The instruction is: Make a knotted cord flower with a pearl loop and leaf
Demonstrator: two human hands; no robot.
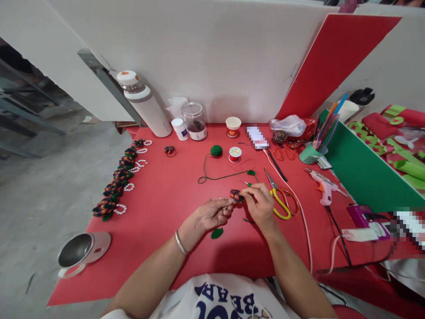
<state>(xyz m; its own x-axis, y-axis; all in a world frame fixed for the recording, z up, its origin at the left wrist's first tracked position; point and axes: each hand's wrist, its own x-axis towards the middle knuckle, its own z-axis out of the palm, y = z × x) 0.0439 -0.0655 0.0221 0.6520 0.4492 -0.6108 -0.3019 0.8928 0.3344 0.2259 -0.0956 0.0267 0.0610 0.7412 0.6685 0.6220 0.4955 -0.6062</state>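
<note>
A small multicoloured yarn flower is held up between both hands over the red table. My left hand, with a bracelet at the wrist, pinches its left side. On its right, the fingers of my right hand are closed on its edge. Just beyond lies a thin crochet hook with a green part. A green crocheted leaf rests below my left hand, and another small green piece is tied to yarn leading from a green yarn ball. Yellow-handled scissors lie right of my right hand.
Yarn flowers with bead loops line the left edge, near a steel mug. A white bottle, a jar and a paper cup stand behind. On the right are a glue gun, its cable and a green-walled box.
</note>
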